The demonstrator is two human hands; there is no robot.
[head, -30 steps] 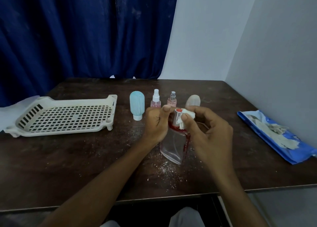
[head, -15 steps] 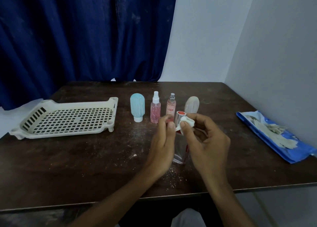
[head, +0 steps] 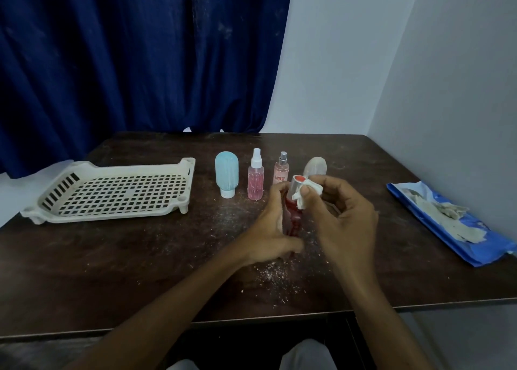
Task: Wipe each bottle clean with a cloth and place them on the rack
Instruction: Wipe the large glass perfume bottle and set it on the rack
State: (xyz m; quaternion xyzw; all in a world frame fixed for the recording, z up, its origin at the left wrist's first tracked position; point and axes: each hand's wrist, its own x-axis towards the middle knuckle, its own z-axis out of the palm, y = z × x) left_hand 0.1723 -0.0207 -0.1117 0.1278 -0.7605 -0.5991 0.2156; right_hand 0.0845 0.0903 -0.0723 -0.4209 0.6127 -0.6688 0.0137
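— What does the bottle (head: 293, 216) look like?
— Clear glass with red showing in its body, and a silver cap with a red top. It is upright above the dark table (head: 140, 257), near the middle.

— And the hands?
— The person's left hand (head: 271, 230) wraps round the bottle's body from the left. The right hand (head: 347, 224) pinches a small white cloth (head: 300, 202) between thumb and fingers, pressed against the cap and neck.

— What about the rack (head: 112, 193)?
— A cream slotted tray, well to the left. Between it and the hands, four bottles stand on the table in a row: a blue bottle (head: 226, 175) on its white cap, a pink spray bottle (head: 255, 179), a slimmer spray bottle (head: 281, 171) and a pale rounded bottle (head: 317, 167), partly hidden behind the cloth.

— Anything else?
— A blue packet (head: 475, 246) at the right edge, crumpled pale wipes (head: 436, 216) lying on it.
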